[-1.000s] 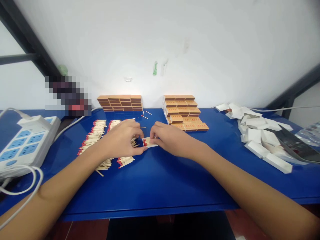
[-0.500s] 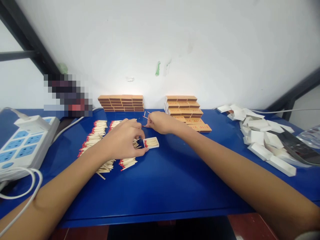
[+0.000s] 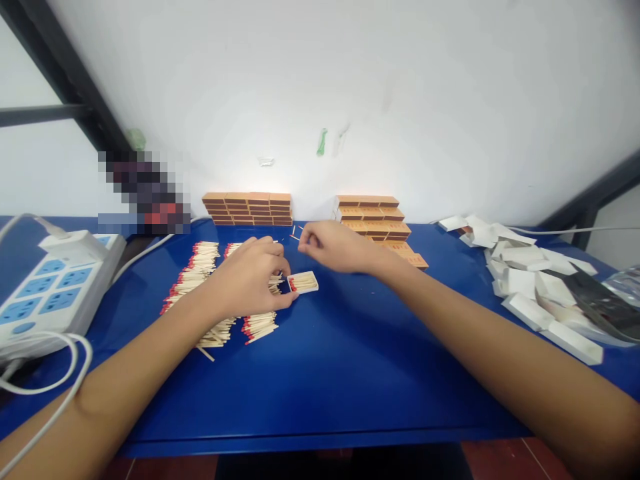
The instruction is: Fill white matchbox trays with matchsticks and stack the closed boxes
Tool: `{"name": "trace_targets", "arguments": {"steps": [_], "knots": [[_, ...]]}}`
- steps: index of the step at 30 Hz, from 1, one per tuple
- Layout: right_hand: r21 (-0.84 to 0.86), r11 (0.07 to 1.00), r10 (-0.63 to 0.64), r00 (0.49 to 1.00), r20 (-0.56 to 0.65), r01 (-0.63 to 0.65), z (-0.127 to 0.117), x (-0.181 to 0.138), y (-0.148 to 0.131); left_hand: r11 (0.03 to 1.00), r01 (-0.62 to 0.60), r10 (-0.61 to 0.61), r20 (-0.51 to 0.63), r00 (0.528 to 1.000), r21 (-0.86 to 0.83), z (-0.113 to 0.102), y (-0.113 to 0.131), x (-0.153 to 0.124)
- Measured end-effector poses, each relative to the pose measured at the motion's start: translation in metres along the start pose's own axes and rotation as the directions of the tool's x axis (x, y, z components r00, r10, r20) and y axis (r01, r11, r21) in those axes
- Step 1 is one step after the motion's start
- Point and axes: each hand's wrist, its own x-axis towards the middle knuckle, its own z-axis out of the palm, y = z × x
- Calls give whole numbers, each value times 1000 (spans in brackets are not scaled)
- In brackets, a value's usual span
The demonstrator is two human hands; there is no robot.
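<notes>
A small white matchbox tray (image 3: 313,283) with red-tipped matches lying in it rests on the blue table. My left hand (image 3: 255,277) has its thumb and fingers around the tray's left end. Behind and to the right of the tray, my right hand (image 3: 327,245) is raised with its fingertips pinched together. What those fingertips hold, if anything, is too small to make out. A couple of loose matches (image 3: 295,236) lie just beyond them. Rows of loose matches (image 3: 193,277) spread beneath and left of my left hand, which partly hides them.
Stacked matchboxes (image 3: 247,209) stand against the wall, with a stepped stack of matchboxes (image 3: 375,215) right of them. White empty trays (image 3: 523,257) are heaped at the right beside a dark phone-like object (image 3: 585,293). A power strip (image 3: 55,287) with white cables occupies the left.
My right hand has drawn slightly away from my left hand, and the dark thin stick seen at its fingertips no longer shows. My left hand stays at the tray. The view has shifted slightly.
</notes>
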Motion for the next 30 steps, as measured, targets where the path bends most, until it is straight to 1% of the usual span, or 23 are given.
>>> {"name": "trace_targets", "arguments": {"steps": [2, 3, 5, 7, 11, 16, 20, 23, 26, 30], "knots": [[-111, 987, 108, 991, -77, -116, -1, 25, 7, 1000, 1, -1, 2, 1000, 1, 0, 0, 0], [-173, 973, 145, 987, -66, -155, 0, 37, 9, 1000, 2, -2, 5, 1000, 3, 0, 0, 0], [-252, 949, 199, 980, 6, -191, 2, 55, 10, 1000, 5, -5, 5, 1000, 7, 0, 0, 0], [-279, 940, 225, 971, 77, -196, 6, 63, 7, 1000, 6, -6, 7, 1000, 6, 0, -1, 0], [-309, 938, 210, 965, 155, -155, 5, 60, 2, 1000, 2, -2, 9, 1000, 8, 0, 0, -1], [-357, 931, 155, 967, 200, -75, -11, 61, 18, 1000, 14, -14, 2, 1000, 3, 0, 2, -2], [-369, 927, 153, 961, 230, -60, -15, 68, 31, 1000, 2, -2, 9, 1000, 2, 0, 1, -2], [-364, 929, 165, 956, 242, -68, -13, 70, 31, 1000, 4, -4, 14, 1000, 4, 0, 0, -2], [-361, 928, 180, 957, 227, -89, -11, 71, 28, 1000, 4, -5, 12, 1000, 4, 1, 0, -2], [-361, 920, 209, 971, 113, -156, -5, 78, 26, 1000, -17, 17, 10, 1000, 6, 1, 0, -1]]}}
